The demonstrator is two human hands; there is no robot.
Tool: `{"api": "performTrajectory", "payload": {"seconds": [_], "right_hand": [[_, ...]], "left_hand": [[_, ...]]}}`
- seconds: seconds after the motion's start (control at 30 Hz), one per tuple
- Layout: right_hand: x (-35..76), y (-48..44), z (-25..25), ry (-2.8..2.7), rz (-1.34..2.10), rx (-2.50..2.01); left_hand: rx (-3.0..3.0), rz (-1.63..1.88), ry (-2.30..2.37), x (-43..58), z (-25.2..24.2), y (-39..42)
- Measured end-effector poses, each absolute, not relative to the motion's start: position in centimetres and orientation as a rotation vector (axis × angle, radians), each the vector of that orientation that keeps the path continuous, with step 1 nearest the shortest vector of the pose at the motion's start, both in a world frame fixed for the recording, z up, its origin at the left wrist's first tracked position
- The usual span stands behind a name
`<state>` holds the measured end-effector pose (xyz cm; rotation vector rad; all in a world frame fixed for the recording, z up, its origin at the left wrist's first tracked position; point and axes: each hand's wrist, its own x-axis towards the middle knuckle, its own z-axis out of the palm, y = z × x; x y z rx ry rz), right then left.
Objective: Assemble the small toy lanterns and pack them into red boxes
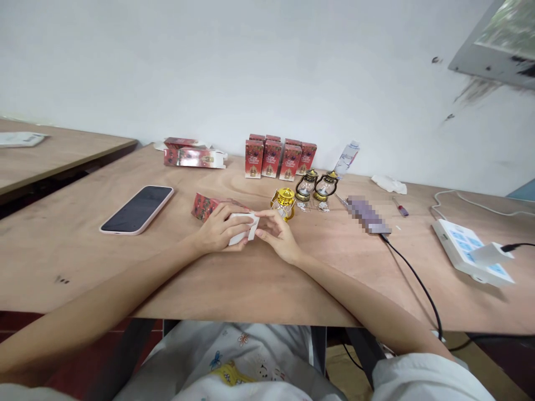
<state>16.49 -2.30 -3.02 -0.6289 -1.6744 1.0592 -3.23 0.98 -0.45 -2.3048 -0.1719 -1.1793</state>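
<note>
My left hand (223, 229) is wrapped over a small white cardboard box (240, 238), fingers across its top. At the right end of that box, my right hand (278, 235) has its thumb and forefinger at the end flap. Part of the box is hidden under the left fingers. Just behind the left hand lies a red printed carton (203, 207), partly covered by it. A gold miniature lantern (285, 201) stands just beyond the right hand. Two bronze-coloured lanterns (307, 185) stand farther back to its right.
Several red printed boxes (272, 157) stand near the wall, with flattened or lying cartons (194, 156) to their left. A phone (137, 210) lies left. At right are a tilted water bottle (346, 158), a cabled phone (368, 214), a small screwdriver (401, 208) and a power strip (455, 245).
</note>
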Motion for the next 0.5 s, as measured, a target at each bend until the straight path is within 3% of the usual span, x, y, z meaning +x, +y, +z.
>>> {"api": "performTrajectory", "payload": {"seconds": [0.2,0.5], "right_hand": [[16.45,-2.34,-2.92,-1.511,1.214,-0.555],[16.27,-2.68,-2.4,-1.496,1.169,-0.569]], "left_hand": [[-2.379,-1.134,-0.135,-3.24,-0.93,1.09],[-2.351,-1.168,-0.08,-3.07,-0.8,1.12]]}}
